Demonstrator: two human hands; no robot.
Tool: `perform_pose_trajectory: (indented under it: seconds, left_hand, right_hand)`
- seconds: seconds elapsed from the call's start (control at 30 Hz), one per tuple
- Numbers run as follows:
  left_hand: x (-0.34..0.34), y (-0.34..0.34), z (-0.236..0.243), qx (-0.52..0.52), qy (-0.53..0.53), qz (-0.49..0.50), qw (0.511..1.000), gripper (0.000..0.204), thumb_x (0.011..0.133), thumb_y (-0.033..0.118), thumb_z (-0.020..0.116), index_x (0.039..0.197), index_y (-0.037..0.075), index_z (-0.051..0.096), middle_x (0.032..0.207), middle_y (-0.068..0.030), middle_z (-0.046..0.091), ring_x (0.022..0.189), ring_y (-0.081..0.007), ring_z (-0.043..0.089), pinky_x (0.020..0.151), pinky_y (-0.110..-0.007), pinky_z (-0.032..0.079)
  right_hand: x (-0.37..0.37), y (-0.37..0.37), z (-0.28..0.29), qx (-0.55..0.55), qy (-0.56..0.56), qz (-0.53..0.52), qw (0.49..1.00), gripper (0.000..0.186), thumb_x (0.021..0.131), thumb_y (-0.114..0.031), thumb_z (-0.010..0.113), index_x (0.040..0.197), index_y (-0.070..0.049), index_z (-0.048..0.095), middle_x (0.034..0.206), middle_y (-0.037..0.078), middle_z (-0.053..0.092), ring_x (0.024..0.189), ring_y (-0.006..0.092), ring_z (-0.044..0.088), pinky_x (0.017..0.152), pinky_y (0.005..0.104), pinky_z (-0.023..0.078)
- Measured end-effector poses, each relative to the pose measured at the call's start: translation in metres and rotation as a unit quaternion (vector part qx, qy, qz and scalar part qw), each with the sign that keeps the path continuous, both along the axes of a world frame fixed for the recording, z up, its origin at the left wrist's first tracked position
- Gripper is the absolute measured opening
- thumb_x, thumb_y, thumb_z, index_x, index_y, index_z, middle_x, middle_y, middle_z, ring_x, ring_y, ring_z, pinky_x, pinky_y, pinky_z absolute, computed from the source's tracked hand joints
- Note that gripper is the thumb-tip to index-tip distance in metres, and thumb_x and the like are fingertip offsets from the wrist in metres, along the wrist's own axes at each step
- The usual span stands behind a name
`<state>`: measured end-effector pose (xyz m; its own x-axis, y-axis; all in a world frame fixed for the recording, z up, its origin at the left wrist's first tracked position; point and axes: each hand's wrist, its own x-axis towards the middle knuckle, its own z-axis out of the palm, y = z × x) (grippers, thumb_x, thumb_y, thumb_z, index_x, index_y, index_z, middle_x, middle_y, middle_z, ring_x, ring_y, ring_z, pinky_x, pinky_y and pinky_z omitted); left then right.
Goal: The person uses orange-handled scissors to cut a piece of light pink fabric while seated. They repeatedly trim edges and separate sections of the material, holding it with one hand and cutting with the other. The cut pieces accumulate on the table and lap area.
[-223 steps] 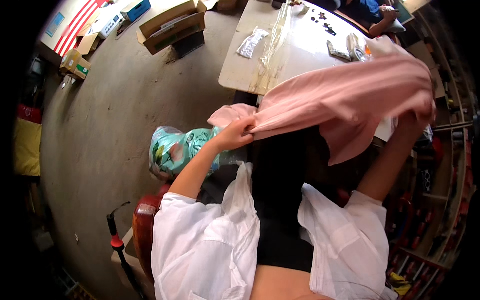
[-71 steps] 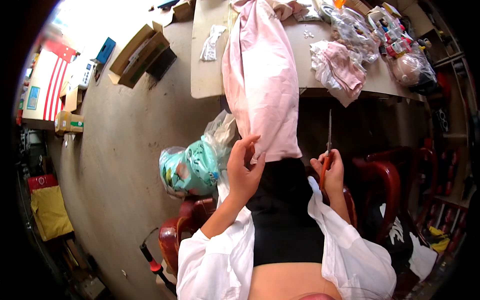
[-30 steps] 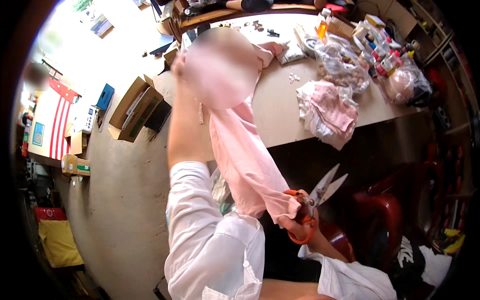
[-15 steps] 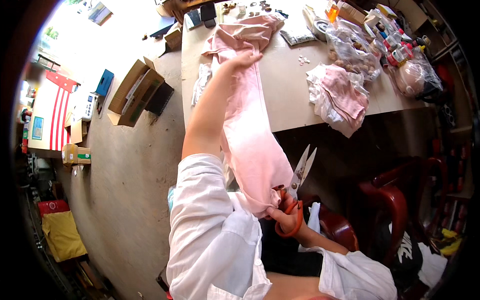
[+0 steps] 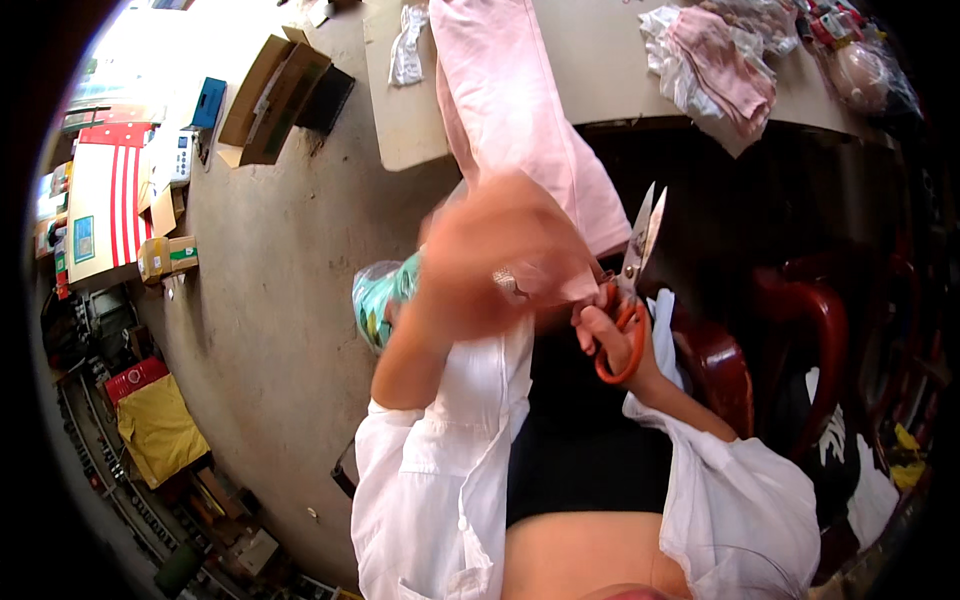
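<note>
A long pink cloth garment (image 5: 520, 100) hangs over the near table edge toward me, and its lower end reaches my hands. My right hand (image 5: 620, 335) grips orange-handled scissors (image 5: 640, 240), their blades apart and pointing up and away. A bit of pink cloth lies at the fingers of this hand. My left hand (image 5: 505, 250), smeared by motion, is in front of the garment's lower end, close to the right hand. Its fingers are too blurred to tell whether they hold the cloth.
Pink and white cloth pieces (image 5: 715, 65) lie on the table (image 5: 600, 75) at right, near a bag of packed things. A white glove-like cloth (image 5: 408, 45) lies at its left edge. Dark red chairs (image 5: 800, 310) stand to the right; an open cardboard box (image 5: 265, 100) is on the left.
My left hand has come back from far up the garment to beside my right hand. The view has tilted down, and the scissors remain in my right hand.
</note>
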<state>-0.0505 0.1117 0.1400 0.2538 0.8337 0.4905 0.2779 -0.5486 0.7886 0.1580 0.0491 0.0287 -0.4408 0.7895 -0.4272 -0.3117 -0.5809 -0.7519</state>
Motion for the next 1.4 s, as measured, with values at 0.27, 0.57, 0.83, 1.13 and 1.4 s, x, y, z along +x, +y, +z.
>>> perform_pose_trajectory:
  seconds: [0.27, 0.57, 0.83, 1.13, 1.4]
  left_hand:
    - [0.111, -0.099, 0.058, 0.402, -0.002, 0.023, 0.915, 0.03, 0.089, 0.001, 0.046, 0.116, 0.001, 0.061, 0.125, -0.0104, 0.056, 0.104, -0.0257, 0.058, 0.073, -0.035, 0.05]
    - [0.081, -0.106, 0.039, 0.433, -0.089, -0.045, 0.896, 0.017, 0.078, 0.006, 0.06, 0.092, 0.009, 0.067, 0.104, -0.0083, 0.065, 0.079, -0.0166, 0.065, 0.064, -0.027, 0.051]
    - [0.062, -0.1, -0.067, 0.163, 0.209, 0.263, 0.927, 0.034, 0.071, 0.017, 0.075, 0.102, 0.007, 0.064, 0.113, -0.0086, 0.059, 0.103, -0.0281, 0.054, 0.088, -0.037, 0.046]
    - [0.056, -0.082, -0.098, 0.083, 0.247, 0.331, 0.907, 0.03, 0.066, 0.008, 0.072, 0.094, 0.011, 0.062, 0.096, -0.0029, 0.057, 0.096, -0.0257, 0.051, 0.086, -0.039, 0.038]
    - [0.062, -0.082, -0.099, 0.062, 0.228, 0.309, 0.921, 0.04, 0.063, 0.01, 0.072, 0.101, 0.009, 0.059, 0.106, -0.0051, 0.056, 0.102, -0.0268, 0.049, 0.094, -0.043, 0.037]
  right_hand:
    - [0.03, -0.014, 0.019, 0.002, 0.022, 0.1, 0.995, 0.027, 0.09, -0.029, 0.055, 0.077, -0.007, 0.044, 0.071, 0.004, 0.05, 0.062, 0.0105, 0.05, 0.06, 0.0233, 0.043]
    - [0.069, -0.036, 0.022, -0.092, 0.049, 0.228, 0.968, 0.028, 0.077, -0.027, 0.059, 0.086, -0.006, 0.043, 0.079, 0.006, 0.048, 0.066, 0.0139, 0.051, 0.064, 0.0262, 0.046]
    - [0.077, -0.039, 0.03, -0.087, 0.047, 0.293, 0.951, 0.031, 0.076, -0.029, 0.062, 0.09, -0.007, 0.045, 0.085, 0.005, 0.05, 0.072, 0.0153, 0.057, 0.072, 0.0272, 0.045]
    - [0.072, -0.033, 0.023, -0.091, 0.056, 0.336, 0.936, 0.033, 0.072, -0.025, 0.064, 0.091, -0.006, 0.044, 0.086, 0.007, 0.05, 0.073, 0.0161, 0.055, 0.073, 0.0281, 0.047]
    - [0.072, -0.033, 0.022, -0.096, 0.054, 0.339, 0.934, 0.034, 0.07, -0.026, 0.063, 0.09, -0.007, 0.043, 0.081, 0.006, 0.051, 0.069, 0.0162, 0.057, 0.07, 0.0265, 0.045]
